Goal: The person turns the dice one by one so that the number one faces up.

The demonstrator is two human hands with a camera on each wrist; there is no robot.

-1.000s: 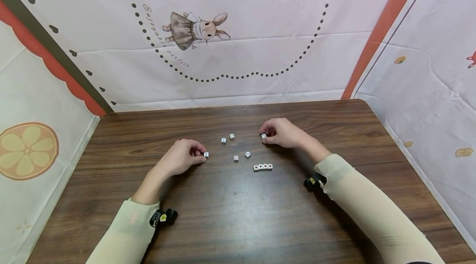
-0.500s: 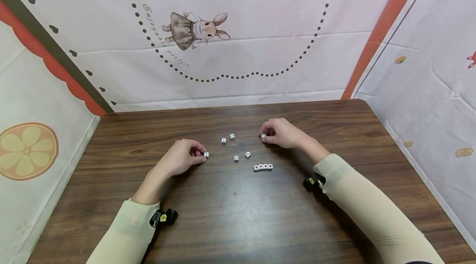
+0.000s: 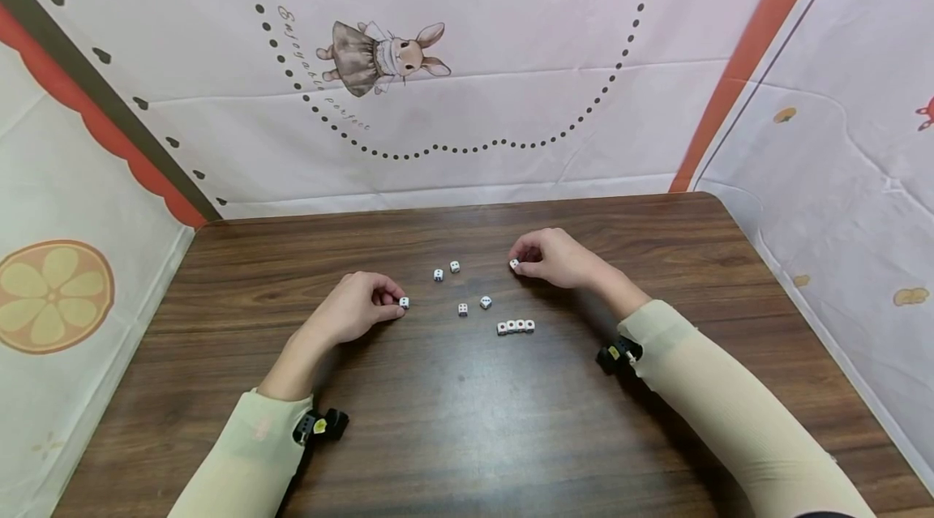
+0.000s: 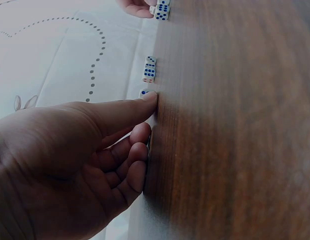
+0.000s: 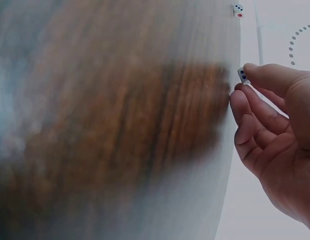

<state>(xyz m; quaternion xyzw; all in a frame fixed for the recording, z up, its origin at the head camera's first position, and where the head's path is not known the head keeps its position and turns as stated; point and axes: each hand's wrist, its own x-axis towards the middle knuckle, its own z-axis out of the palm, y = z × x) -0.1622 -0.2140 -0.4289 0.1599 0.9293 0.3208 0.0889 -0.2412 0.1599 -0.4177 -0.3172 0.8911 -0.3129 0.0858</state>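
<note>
My left hand [image 3: 359, 307] pinches a small white die [image 3: 404, 303] between thumb and fingers, low over the wooden table. In the left wrist view the thumb covers most of that die [image 4: 143, 93]. Farther right, my right hand [image 3: 556, 259] holds another white die [image 3: 514, 264] at its fingertips. The right wrist view shows this die [image 5: 243, 76] tilted between thumb and index finger, blue pips on one face. Between the hands lie loose dice: a far pair, with one die [image 3: 439, 275] beside another [image 3: 455, 267], and a nearer pair, one [image 3: 463, 310] left of the other [image 3: 486, 302].
A tight row of several dice [image 3: 516, 327], red pips facing up, sits nearer than the loose ones, right of centre. The brown wooden table [image 3: 438, 437] meets a printed cloth backdrop [image 3: 511, 23] at its far edge. Cloth also hangs at both sides.
The die in my right hand has turned and shifted slightly in the fingertips. My left hand and the dice on the table stay put; the head view has moved a touch.
</note>
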